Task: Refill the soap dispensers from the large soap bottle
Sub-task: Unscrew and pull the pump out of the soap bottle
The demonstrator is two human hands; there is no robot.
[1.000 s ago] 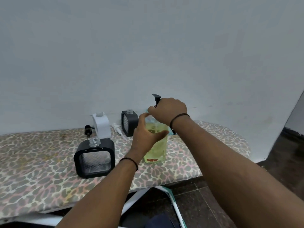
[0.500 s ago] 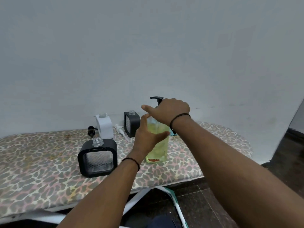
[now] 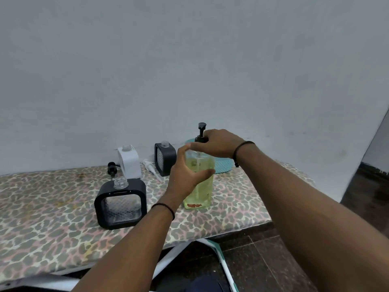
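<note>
Left hand point(image 3: 186, 175) is gripping the big bottle point(image 3: 199, 186) around its upper body, thumb on the near side, fingers wrapping the left face; looks like it's bracing the bottle so it's not spinning. Right hand point(image 3: 216, 144) is sitting on top, fingers curling round the black pump collar point(image 3: 200, 139), nozzle sticking up on the far side; likely unscrewing the pump to open the neck for pouring. Bottle is standing upright on the leopard-print board point(image 3: 42, 218), right of centre, roughly three-quarters full of yellow-green soap. Pump is looking seated on the neck, so nothing is getting poured yet. Three dispensers are waiting with necks open: black one point(image 3: 121, 205) near left, just beside the left wrist; white one point(image 3: 129, 162) and a second black one point(image 3: 165, 158) far, by the wall. Caps off makes sense, they're ready to take soap. Their pumps are lying loose: black pump point(image 3: 111, 168) left of the white dispenser, white pump point(image 3: 150, 167) between the two far ones. Teal mat point(image 3: 223, 165) is lying behind the bottle, partly hidden. Risk I'm seeing: the padded cover is soft, so the tall bottle could be tipping once the left grip loosens.
</note>
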